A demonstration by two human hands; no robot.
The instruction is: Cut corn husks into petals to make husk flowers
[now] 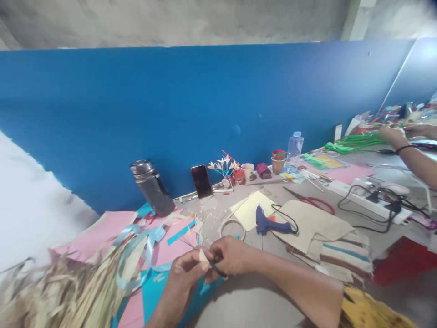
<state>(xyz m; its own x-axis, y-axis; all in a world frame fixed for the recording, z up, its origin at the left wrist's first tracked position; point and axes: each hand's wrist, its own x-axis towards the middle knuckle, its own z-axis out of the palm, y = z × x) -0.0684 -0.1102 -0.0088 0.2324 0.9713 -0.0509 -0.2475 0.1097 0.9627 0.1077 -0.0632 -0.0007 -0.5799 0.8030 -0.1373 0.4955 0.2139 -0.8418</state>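
My left hand pinches a small pale piece of corn husk between thumb and fingers. Close against it, my right hand is closed round a pair of scissors with dark handles; thin blades point to the left above my left fingers. Blue paper and pink paper lie under and beside my hands. Just beyond my right hand is a roll of tape. A heap of dried husks with a looped light-blue ribbon on it is to the left.
A blue glue gun rests by yellow paper and brown paper. Red-handled scissors, a power strip and cables lie right. Along the blue partition stand a flask, phone, husk flowers and bottle. Another person's hands work far right.
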